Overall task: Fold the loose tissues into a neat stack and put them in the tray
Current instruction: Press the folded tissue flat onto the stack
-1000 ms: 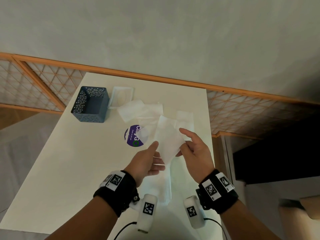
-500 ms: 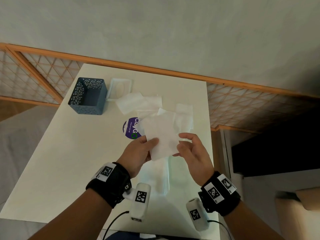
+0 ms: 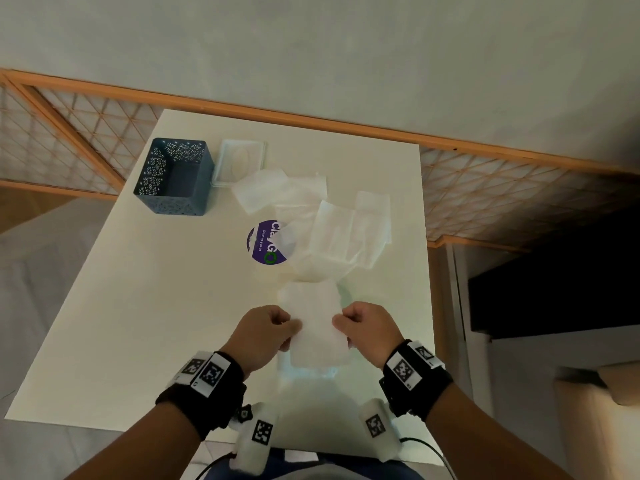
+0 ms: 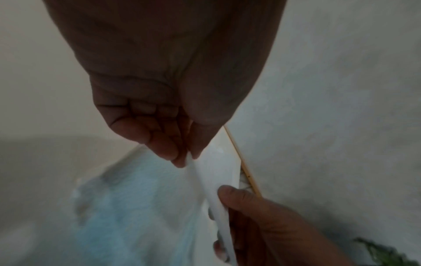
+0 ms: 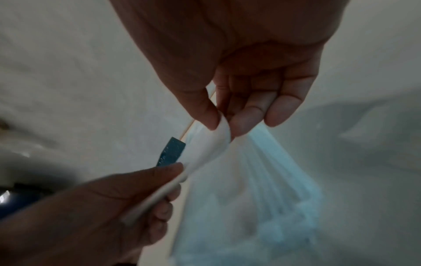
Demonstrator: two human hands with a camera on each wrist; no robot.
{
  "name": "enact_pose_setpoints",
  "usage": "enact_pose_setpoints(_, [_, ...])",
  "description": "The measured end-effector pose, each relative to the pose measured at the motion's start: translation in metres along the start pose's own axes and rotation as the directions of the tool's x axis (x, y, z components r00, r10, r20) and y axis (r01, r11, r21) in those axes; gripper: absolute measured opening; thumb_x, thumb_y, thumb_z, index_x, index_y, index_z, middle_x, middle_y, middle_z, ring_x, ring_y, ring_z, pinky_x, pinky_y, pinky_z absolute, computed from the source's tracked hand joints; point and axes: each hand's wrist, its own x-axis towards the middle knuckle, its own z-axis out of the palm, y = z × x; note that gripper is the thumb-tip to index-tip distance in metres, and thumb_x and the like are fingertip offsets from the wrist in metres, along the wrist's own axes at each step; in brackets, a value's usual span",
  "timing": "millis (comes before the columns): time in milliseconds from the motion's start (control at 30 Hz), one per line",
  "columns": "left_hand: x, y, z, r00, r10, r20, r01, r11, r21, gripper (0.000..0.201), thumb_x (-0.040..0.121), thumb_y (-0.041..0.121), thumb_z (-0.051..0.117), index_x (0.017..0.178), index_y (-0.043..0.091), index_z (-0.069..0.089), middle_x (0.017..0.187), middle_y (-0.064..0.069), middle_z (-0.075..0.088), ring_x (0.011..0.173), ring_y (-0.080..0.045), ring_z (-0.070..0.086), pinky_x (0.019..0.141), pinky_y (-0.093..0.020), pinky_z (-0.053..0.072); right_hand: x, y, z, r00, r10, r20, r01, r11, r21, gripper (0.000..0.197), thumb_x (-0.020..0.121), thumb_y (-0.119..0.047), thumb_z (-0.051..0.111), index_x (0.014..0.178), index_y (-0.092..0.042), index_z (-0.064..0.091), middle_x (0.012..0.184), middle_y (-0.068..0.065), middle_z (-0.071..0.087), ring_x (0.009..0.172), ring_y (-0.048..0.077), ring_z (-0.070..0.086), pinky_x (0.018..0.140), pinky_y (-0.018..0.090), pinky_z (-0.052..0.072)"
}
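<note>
Both hands hold one white tissue [image 3: 313, 320] low over the near part of the table. My left hand [image 3: 292, 332] pinches its left edge between thumb and fingers, and my right hand [image 3: 341, 329] pinches the right edge. The wrist views show the same pinches: left hand [image 4: 188, 159] on the tissue [image 4: 214, 181], right hand [image 5: 222, 126] on the tissue [image 5: 202, 151]. Under it lies a flat pile of tissues [image 3: 311, 370]. Several loose tissues [image 3: 346, 230] are strewn further back. A shallow white tray [image 3: 242, 159] sits at the back.
A blue perforated box [image 3: 173, 176] stands at the back left beside the white tray. A round purple sticker [image 3: 265, 245] lies mid-table, partly under the loose tissues. The table's right edge [image 3: 427, 271] runs close to my right hand.
Both hands have brought the tissue down and towards me, from mid-air over the sticker to just above the flat pile. Both grips now sit on its side edges.
</note>
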Motion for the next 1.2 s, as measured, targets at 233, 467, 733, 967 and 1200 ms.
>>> enact_pose_setpoints(233, [0.01,-0.017,0.007,0.996,0.027,-0.084,-0.002,0.957,0.289,0.019,0.093,0.028,0.07,0.078,0.016,0.066,0.066,0.003,0.073,0.066,-0.013,0.066,0.064,-0.029,0.05,0.034,-0.003,-0.011,0.99,-0.079,-0.114,0.024,0.907,-0.42,0.021,0.098,-0.046,0.062,0.094,-0.026,0.063,0.095,-0.009,0.067,0.089,0.016,0.064,0.079,0.031,0.051])
enact_pose_setpoints(467, [0.003,-0.022,0.011,0.983,0.047,-0.179,0.005,0.959,0.285,0.016,0.092,0.034,0.071,0.085,0.023,0.063,0.078,0.007,0.068,0.072,-0.013,0.065,0.063,-0.031,0.053,0.132,-0.024,-0.029,0.971,-0.22,-0.098,0.067,0.638,-0.767,0.043,0.1,-0.033,0.058,0.136,-0.011,0.052,0.135,0.011,0.05,0.12,0.031,0.055,0.09,0.042,0.052])
enact_pose_setpoints(733, [0.006,-0.014,0.011,0.98,0.043,-0.193,0.012,0.961,0.277,0.021,0.091,0.04,0.072,0.102,0.028,0.059,0.081,0.009,0.068,0.075,-0.007,0.065,0.064,-0.024,0.047,0.182,-0.015,-0.016,0.979,-0.2,-0.031,0.06,0.436,-0.898,0.051,0.098,-0.031,0.058,0.142,-0.01,0.042,0.133,0.014,0.052,0.115,0.034,0.058,0.087,0.042,0.05])
enact_pose_setpoints(967, [0.013,-0.002,0.007,0.967,0.083,-0.239,0.0,0.944,0.33,0.032,0.088,0.047,0.072,0.109,0.028,0.055,0.088,0.01,0.064,0.084,-0.006,0.062,0.073,-0.028,0.048,0.189,-0.011,-0.018,0.974,-0.225,-0.019,0.075,0.401,-0.913,0.032,0.099,-0.009,0.044,0.13,-0.012,0.052,0.124,0.014,0.053,0.106,0.033,0.058,0.079,0.039,0.046])
enact_pose_setpoints(1200, [0.02,0.012,-0.005,0.957,0.11,-0.27,-0.03,0.959,0.283,0.023,0.093,0.038,0.071,0.107,0.025,0.06,0.087,0.011,0.067,0.083,-0.003,0.061,0.07,-0.024,0.045,0.172,-0.033,-0.042,0.942,-0.274,-0.194,0.069,0.725,-0.685,0.012,0.099,-0.027,0.053,0.098,-0.017,0.058,0.102,0.002,0.059,0.083,0.024,0.058,0.065,0.032,0.044])
